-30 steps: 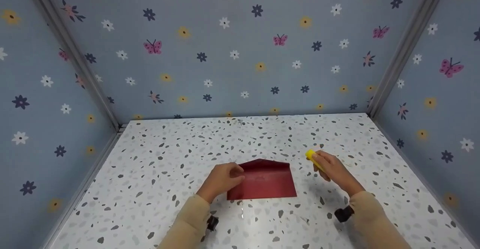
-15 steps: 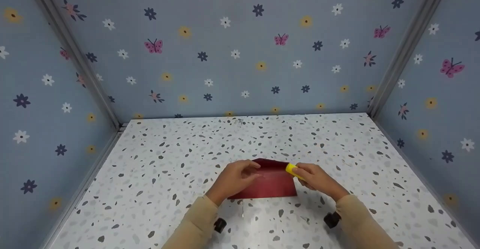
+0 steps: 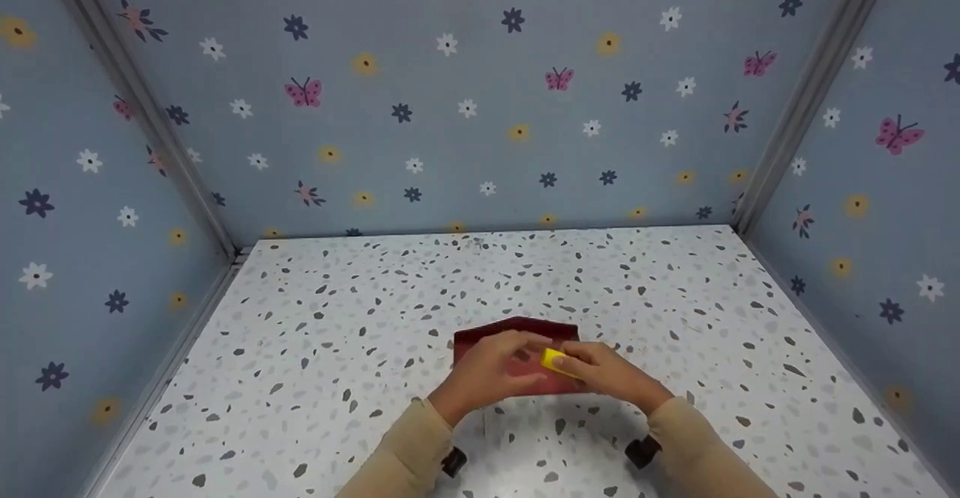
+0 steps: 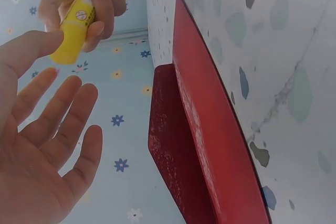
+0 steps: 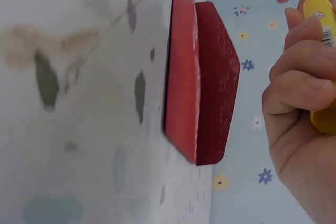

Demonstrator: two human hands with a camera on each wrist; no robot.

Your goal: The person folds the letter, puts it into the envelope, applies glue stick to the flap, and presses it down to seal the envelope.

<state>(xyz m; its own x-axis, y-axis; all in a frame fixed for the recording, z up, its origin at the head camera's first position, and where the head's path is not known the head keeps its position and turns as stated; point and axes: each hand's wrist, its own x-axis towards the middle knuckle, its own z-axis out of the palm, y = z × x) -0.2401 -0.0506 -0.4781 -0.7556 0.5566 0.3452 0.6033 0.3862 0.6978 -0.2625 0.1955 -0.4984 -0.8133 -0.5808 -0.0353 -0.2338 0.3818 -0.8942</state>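
A red envelope (image 3: 559, 330) lies on the table with its flap raised on the far side. My right hand (image 3: 613, 374) grips a yellow glue stick (image 3: 553, 361) above the envelope's right part. In the left wrist view the stick (image 4: 77, 24) points its yellow end toward my left hand (image 4: 42, 145). That hand's fingers are spread and its palm shows, with the thumb tip right at the stick's end. From the head, my left hand (image 3: 495, 367) covers the envelope's middle. The right wrist view shows fingers curled round the stick (image 5: 321, 14), which carries a printed label and barcode.
The white speckled table (image 3: 360, 310) is bounded at the back by a blue flowered wall (image 3: 450, 153). Similar panels (image 3: 885, 235) stand left and right, with grey metal posts (image 3: 795, 108) in the corners. A black wrist device (image 3: 643, 453) sits on the right forearm.
My right hand has brought the glue stick leftward from beside the envelope to above it. My left hand has moved right across the envelope toward the stick. The envelope has stayed in place.
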